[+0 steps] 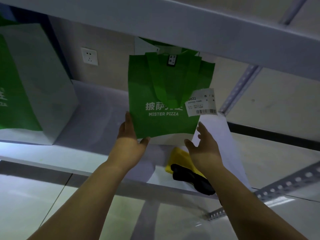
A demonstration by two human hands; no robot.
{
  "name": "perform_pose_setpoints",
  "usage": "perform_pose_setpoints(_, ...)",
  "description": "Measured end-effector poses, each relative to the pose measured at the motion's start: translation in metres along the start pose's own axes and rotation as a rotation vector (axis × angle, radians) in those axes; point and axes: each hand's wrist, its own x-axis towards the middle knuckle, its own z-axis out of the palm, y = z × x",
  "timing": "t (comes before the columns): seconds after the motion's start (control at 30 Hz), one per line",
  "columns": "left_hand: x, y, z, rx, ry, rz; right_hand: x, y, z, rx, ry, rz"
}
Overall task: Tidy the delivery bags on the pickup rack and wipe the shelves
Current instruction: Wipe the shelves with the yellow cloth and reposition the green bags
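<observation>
While the white shelf (97, 104) catches a bright glare, straight fingers (128, 119) flank the green bag (147, 80).

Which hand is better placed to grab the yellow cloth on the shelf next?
Right, probably. The yellow cloth lies just below the right hand, which is open. The left hand is farther off, touching the green bag at its lower left edge.
</observation>
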Motion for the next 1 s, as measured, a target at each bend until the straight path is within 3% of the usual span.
perform_pose_setpoints(0.13,-0.01,0.01,-0.005,0.062,0.019,-0.074,-0.008,0.007,-0.008,-0.087,0.03,-0.021)
perform_pose_setpoints(0.27,-0.022,0.019,-0.017,0.177,0.03,-0.13,-0.022,0.007,-0.014,-0.086,0.081,-0.187)
perform_pose_setpoints(0.47,-0.066,0.027,-0.046,0.288,0.071,-0.106,-0.038,-0.007,-0.009,0.028,-0.116,-0.361)
perform_pose_setpoints(0.63,-0.098,0.013,-0.088,0.388,0.104,-0.192,-0.048,-0.034,0.01,0.076,-0.312,-0.442)
perform_pose_setpoints(0.8,-0.114,-0.028,-0.117,0.315,0.29,-0.335,-0.058,-0.066,0.044,0.076,-0.388,-0.501)
perform_pose_setpoints(1.0,-0.104,-0.089,-0.144,0.368,0.284,-0.317,-0.073,-0.101,0.11,0.07,-0.406,-0.494)
